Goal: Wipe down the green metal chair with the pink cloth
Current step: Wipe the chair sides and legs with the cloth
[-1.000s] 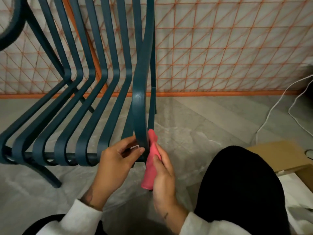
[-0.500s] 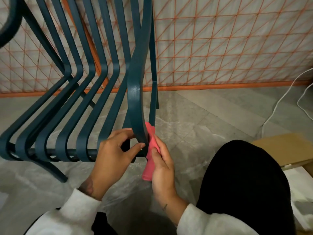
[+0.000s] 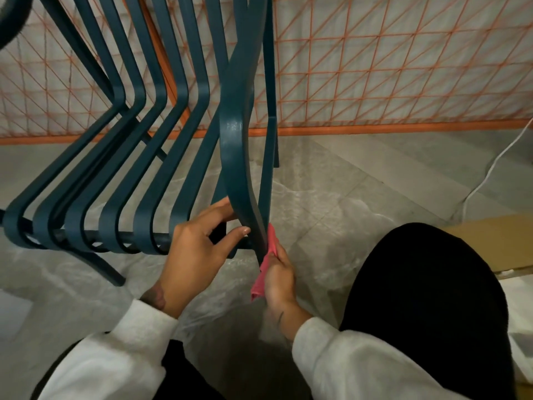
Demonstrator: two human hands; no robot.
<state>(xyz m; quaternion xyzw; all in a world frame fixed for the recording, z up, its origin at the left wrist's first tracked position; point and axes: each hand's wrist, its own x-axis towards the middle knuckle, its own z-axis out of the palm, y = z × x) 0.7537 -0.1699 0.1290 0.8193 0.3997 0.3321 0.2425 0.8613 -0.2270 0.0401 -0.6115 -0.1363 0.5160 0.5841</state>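
Observation:
The green metal chair (image 3: pixel 161 157) fills the upper left, its bent slats running down to a front crossbar. My left hand (image 3: pixel 199 249) holds the outermost slat near its lower end, fingers behind it and thumb tip on its front. The pink cloth (image 3: pixel 264 272) is bunched in my right hand (image 3: pixel 278 280), which presses it against the right side of that same slat just above the crossbar. Part of the cloth hangs below my fist.
An orange wire-mesh panel (image 3: pixel 389 67) stands behind the chair. The floor (image 3: pixel 331 183) is pale marbled stone. A white cable (image 3: pixel 490 168) runs at the right, with flat cardboard (image 3: pixel 490 241) beyond my dark-trousered knee (image 3: pixel 427 298).
My right hand has slid the pink cloth a little down along the slat's right edge. My left hand kept its hold; the view shifted slightly.

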